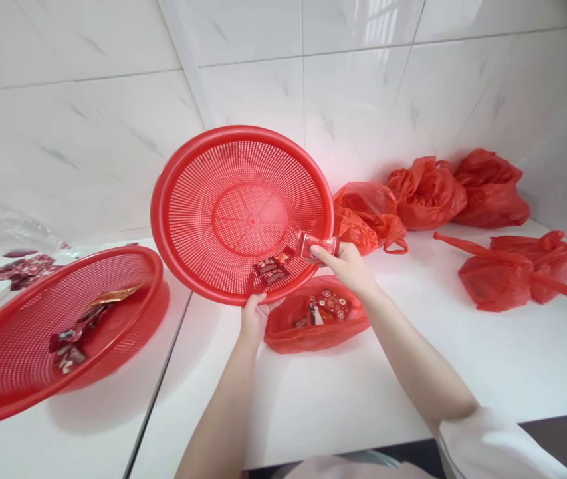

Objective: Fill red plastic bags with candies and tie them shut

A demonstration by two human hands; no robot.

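A red perforated basket (250,213) is tilted toward me above the white counter, with several small wrapped packets (272,269) at its lower side. My left hand (256,316) grips the basket's bottom rim. Closed on a red packet (319,247), my right hand (345,263) is at the basket's lower right rim. Below the hands, an open red plastic bag (283,339) lies on the counter, holding patterned red packets (330,305), one showing a figure in black and white.
Another red basket (128,332) with several wrapped packets stands at the left. Loose packets (24,266) lie behind it. Red plastic bags (427,196) line the tiled wall, and a tied red bag (497,276) sits at the right.
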